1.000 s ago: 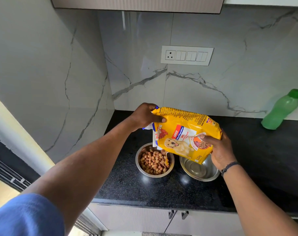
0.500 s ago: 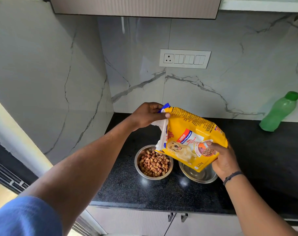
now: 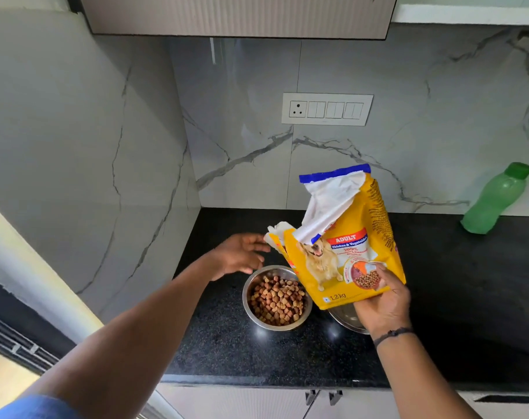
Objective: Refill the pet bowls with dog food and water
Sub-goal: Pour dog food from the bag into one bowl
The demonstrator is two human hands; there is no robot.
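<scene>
A yellow dog food bag [image 3: 345, 249] stands nearly upright above the counter, its torn top open and white inside. My right hand [image 3: 381, 300] grips its lower right corner. My left hand [image 3: 240, 255] hovers open just left of the bag's torn flap, fingers spread, holding nothing. Below it a steel bowl [image 3: 251, 309] is full of brown kibble [image 3: 278, 299]. A second steel bowl [image 3: 346, 320] sits to its right, mostly hidden behind the bag and my right hand. A green water bottle [image 3: 496, 199] leans against the wall at the far right.
The bowls rest on a black granite counter [image 3: 453, 297] in a corner of marble walls. A switch panel [image 3: 326, 109] is on the back wall, a cabinet [image 3: 236, 15] hangs overhead, and drawer handles [image 3: 322, 397] sit below the counter's front edge.
The bag has swung from tilted over the kibble bowl to nearly upright. My left hand has let go of the bag's top and dropped lower, open.
</scene>
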